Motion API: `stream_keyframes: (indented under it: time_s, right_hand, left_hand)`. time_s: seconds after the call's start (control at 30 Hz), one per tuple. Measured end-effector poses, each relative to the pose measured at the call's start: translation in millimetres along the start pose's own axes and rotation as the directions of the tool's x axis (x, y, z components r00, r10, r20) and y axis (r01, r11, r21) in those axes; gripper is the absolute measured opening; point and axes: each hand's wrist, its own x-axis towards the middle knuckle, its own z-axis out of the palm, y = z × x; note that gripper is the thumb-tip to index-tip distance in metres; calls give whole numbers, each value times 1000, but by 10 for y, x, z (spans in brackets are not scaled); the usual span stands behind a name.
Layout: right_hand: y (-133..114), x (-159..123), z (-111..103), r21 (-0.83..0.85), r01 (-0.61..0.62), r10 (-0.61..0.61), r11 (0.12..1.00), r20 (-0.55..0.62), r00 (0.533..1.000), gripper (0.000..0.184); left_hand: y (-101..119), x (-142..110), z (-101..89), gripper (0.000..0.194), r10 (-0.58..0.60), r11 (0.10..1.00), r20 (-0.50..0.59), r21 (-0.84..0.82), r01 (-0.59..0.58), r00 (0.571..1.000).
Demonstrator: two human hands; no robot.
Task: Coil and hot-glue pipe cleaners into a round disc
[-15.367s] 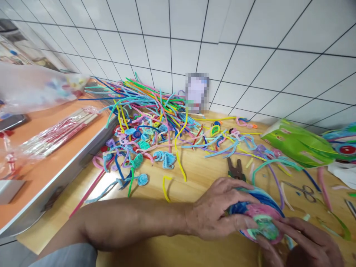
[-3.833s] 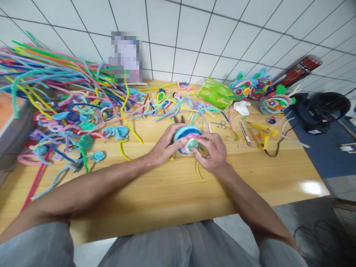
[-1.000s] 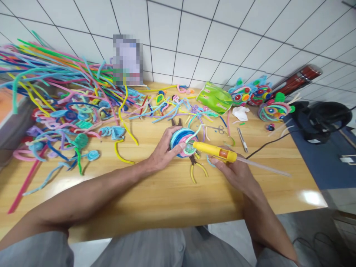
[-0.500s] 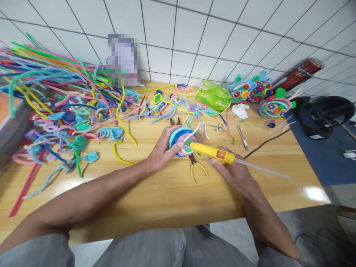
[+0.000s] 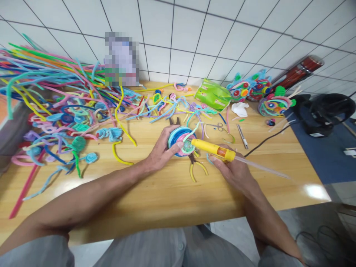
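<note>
My left hand [image 5: 167, 147] grips a round pipe-cleaner piece [image 5: 180, 135], coiled in blue, white, pink and green, with the thumb over its face. A pale green strand [image 5: 195, 130] sticks up from it. In my right hand [image 5: 236, 168] is a yellow hot glue gun [image 5: 210, 147], its fingers closed around the handle. The nozzle points left at the middle of the coil; whether it touches is unclear. A clear glue stick [image 5: 264, 168] juts from the gun's back end. Pliers with yellow handles [image 5: 198, 168] lie just below the coil, and dark plier jaws [image 5: 175, 121] show above it.
Loose pipe cleaners [image 5: 63, 74] and coiled pieces pile up at the left. Behind my hands are a green packet [image 5: 213, 95], small scissors [image 5: 219, 127] and a craft knife [image 5: 242, 136]. Finished colourful figures [image 5: 274, 105], a red flask [image 5: 302, 74] and a black cable [image 5: 264, 142] are at the right.
The glue gun has shifted very slightly right, its nozzle drawn a little back from the left thumb. My left hand and the coil stay nearly in place.
</note>
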Motion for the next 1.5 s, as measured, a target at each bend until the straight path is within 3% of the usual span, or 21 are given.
stream_keyframes:
  time_s: [0.13,0.3,0.53,1.5]
  right_hand:
    - [-1,-8,6,11,11,-12,1000,54,998,9]
    - [8,-15,10,-19,43,-43,999,-7,999,5]
    - [1,-22,19,-21,70,-70,997,4,998,7]
    - [6,-43,25,-14,-23,23,1000,15,1000,20]
  left_hand:
    - [-3,1,0,57,9,1000,1,10,-9,1000]
    - [-3,5,-4,58,9,1000,0,8,-9,1000]
    - [10,7,-4,59,0,1000,-5,17,0,1000]
    - [23,7,-4,59,-14,1000,1,9,14,1000]
